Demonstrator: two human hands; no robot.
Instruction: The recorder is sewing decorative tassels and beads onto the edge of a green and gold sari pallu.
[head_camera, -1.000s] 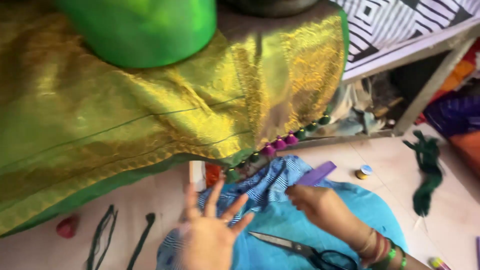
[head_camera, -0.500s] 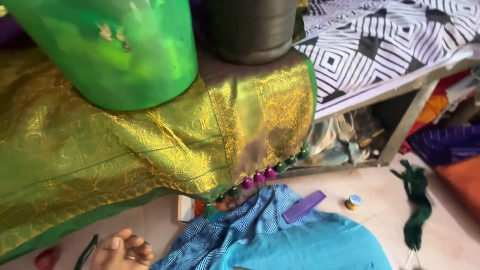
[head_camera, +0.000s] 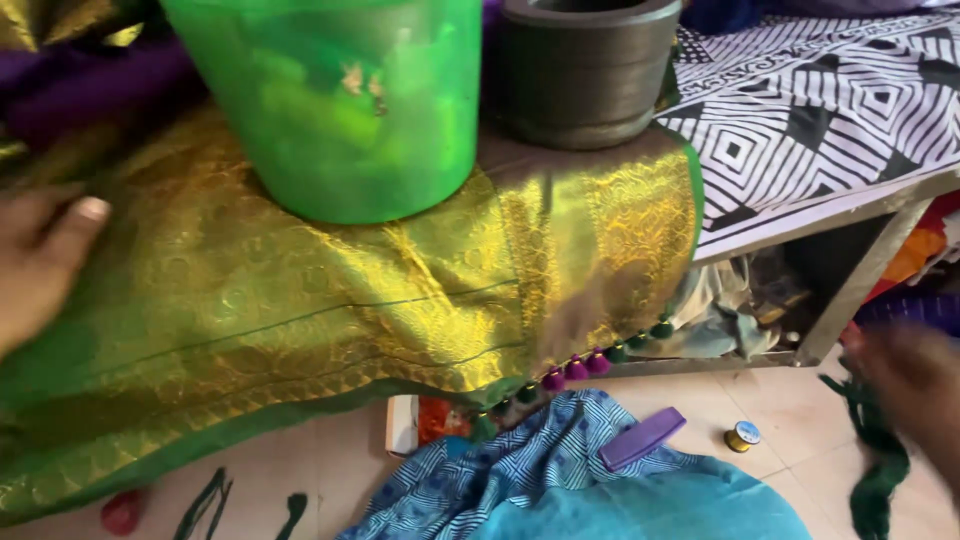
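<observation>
A gold and green silk cloth (head_camera: 300, 320) drapes over a low platform, with purple and green tassels (head_camera: 580, 365) along its hanging edge. My left hand (head_camera: 40, 265) comes in at the left edge and lies against the cloth, thumb out; I cannot tell whether it grips the fabric. My right hand (head_camera: 915, 385) is a blur at the right edge, just above a dark green thread bundle (head_camera: 875, 480) on the floor. A green translucent bucket (head_camera: 350, 110) and a dark grey stone mortar (head_camera: 590, 70) stand on the cloth.
A black and white patterned sheet (head_camera: 820, 110) covers the platform's right side, above a metal leg (head_camera: 860, 290). On the floor lie blue patterned cloth (head_camera: 480, 480), teal cloth (head_camera: 680, 505), a purple flat piece (head_camera: 642, 438), a gold thread spool (head_camera: 742, 436) and a red object (head_camera: 122, 510).
The view has tilted up, so the scissors have dropped out of sight. My left hand rose from the floor to the cloth's left side. My right hand moved to the right edge.
</observation>
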